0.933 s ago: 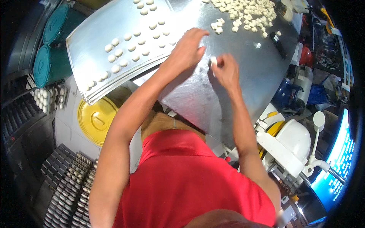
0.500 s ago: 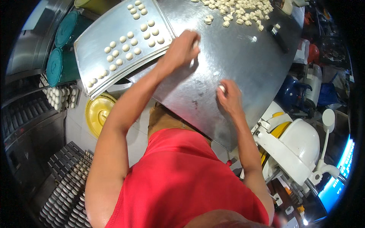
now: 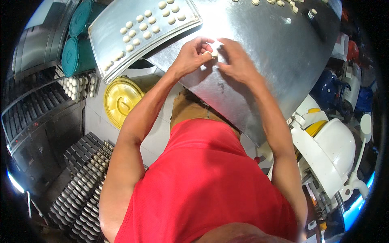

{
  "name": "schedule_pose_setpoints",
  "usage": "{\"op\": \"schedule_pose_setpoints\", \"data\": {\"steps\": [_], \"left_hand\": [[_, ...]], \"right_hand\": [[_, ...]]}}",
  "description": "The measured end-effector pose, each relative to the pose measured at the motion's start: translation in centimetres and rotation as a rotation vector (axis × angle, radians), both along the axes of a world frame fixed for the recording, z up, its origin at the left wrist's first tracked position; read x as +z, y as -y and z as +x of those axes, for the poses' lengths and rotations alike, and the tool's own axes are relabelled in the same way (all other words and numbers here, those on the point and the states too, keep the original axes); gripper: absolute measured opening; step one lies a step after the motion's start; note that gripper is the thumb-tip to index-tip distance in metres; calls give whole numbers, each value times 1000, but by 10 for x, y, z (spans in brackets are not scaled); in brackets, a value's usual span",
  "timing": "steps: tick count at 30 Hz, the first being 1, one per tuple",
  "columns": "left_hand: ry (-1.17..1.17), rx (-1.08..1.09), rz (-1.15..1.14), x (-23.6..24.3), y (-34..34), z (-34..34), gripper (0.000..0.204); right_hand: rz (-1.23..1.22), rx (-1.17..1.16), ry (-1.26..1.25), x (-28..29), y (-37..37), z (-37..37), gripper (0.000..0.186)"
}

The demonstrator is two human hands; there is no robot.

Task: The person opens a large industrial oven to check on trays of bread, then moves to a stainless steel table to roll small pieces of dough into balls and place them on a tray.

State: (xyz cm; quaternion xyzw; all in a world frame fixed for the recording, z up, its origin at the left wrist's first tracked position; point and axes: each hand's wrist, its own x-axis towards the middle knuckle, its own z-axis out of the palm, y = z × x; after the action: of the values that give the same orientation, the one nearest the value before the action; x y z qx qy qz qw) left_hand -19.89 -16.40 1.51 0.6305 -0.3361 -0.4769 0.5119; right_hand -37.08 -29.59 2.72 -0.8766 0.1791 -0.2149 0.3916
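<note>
Dough piece (image 3: pixel 214 54) sits at the fingertips of the left grip (image 3: pixel 190 58), on that hand's right side, in the gap between the two hands. The left grip is narrow, thumb and fingers seemingly pinched on the piece. The right grip (image 3: pixel 239 65) is wide, thumb and forefinger parted around the side facing the dough, near it but apparently not touching, so the left hand is nearer. The piece is too small to show a long axis.

Beyond the left grip, up and to its left, a metal tray (image 3: pixel 104 42) carries rows of dough balls (image 3: pixel 143 26). Under both grips spreads the bare steel counter (image 3: pixel 271 52), with dough lumps (image 3: pixel 280 3) far ahead of the right grip.

Around them, teal lidded bins (image 3: pixel 70 56) stand well left of the left grip, a yellow lidded bin (image 3: pixel 121 101) lower left of it, and a white domed machine (image 3: pixel 334 148) well right and below the right grip.
</note>
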Motion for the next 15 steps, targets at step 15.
{"op": "schedule_pose_setpoints", "data": {"steps": [15], "left_hand": [[1073,-192,-333,-33,-15,40,15]], "right_hand": [[-321,-159,-212,-30,-66,-40,24]]}}
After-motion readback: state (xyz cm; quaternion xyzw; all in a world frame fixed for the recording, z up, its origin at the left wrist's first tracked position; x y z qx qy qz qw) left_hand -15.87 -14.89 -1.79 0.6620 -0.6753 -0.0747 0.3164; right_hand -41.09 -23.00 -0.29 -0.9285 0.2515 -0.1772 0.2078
